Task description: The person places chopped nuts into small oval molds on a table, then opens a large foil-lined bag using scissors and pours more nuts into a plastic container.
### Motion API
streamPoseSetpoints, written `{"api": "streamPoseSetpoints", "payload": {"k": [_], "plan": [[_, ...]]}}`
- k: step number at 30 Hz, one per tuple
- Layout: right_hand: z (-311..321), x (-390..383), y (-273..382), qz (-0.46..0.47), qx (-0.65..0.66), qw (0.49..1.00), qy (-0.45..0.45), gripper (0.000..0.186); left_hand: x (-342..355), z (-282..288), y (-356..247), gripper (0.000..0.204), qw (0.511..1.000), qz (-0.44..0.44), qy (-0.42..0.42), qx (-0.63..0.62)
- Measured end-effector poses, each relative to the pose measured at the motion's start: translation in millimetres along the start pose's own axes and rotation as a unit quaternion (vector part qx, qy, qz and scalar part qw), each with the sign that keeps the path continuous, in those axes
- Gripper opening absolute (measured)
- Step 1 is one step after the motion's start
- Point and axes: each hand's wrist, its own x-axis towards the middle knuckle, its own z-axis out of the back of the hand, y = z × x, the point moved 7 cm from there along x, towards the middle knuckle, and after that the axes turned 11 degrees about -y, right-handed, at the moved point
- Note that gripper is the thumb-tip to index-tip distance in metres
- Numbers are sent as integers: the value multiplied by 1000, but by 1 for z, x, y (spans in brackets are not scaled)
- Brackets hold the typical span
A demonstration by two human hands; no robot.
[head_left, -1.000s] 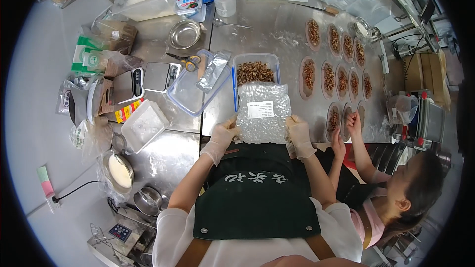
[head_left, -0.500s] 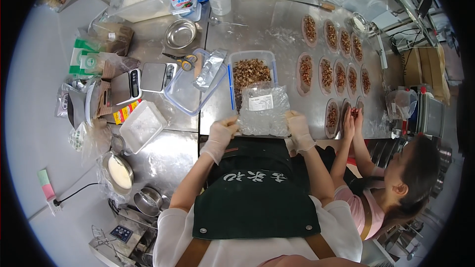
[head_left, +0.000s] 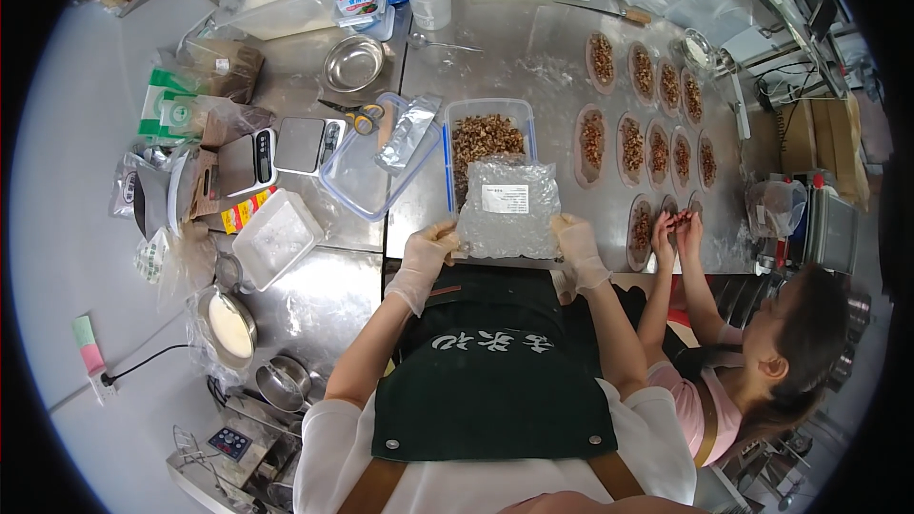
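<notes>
A clear plastic bag (head_left: 509, 228) with a white printed label is stretched flat between my two gloved hands. My left hand (head_left: 433, 249) pinches its left edge, and my right hand (head_left: 577, 246) grips its right edge. Behind the bag stands a clear tub (head_left: 534, 129) with a blue rim, holding chopped brown nuts (head_left: 486, 140). The bag covers the near part of this tub. Left of it lies a blue-edged clear lid (head_left: 354, 181), with a silver foil packet (head_left: 407, 135) and scissors (head_left: 360, 116) on it.
Oval dough pieces (head_left: 591, 146) topped with nuts lie in rows on the steel table at the right. A co-worker's hands (head_left: 678, 236) work at the nearest row. Two scales (head_left: 303, 147), a white tray (head_left: 276, 240) and a steel bowl (head_left: 353, 64) stand at the left.
The bag stays between my hands and has barely moved. The co-worker's hands have drawn slightly apart over the nearest row. The whole view has shifted a little.
</notes>
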Motion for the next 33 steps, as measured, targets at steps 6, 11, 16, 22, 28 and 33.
{"api": "streamPoseSetpoints", "payload": {"k": [6,11,16,22,28,33], "plan": [[-2,1,-9,18,-21,1000,-2,27,-17,-5,-12,31,999,16,28,-29],[-5,0,-7,56,-41,998,11,22,-9,-3,-2,19,999,27,12,-33],[0,-5,-4,17,17,997,67,20,-30,0,-32,17,998,48,17,-24],[-1,-9,-8,-23,3,998,60,20,-20,-1,-19,31,996,63,55,-10],[-9,-9,-30,120,-41,990,57,21,-3,-13,-12,51,996,-5,48,72],[-21,-32,6,34,-9,992,123,21,13,-3,-3,46,996,44,75,-13]]}}
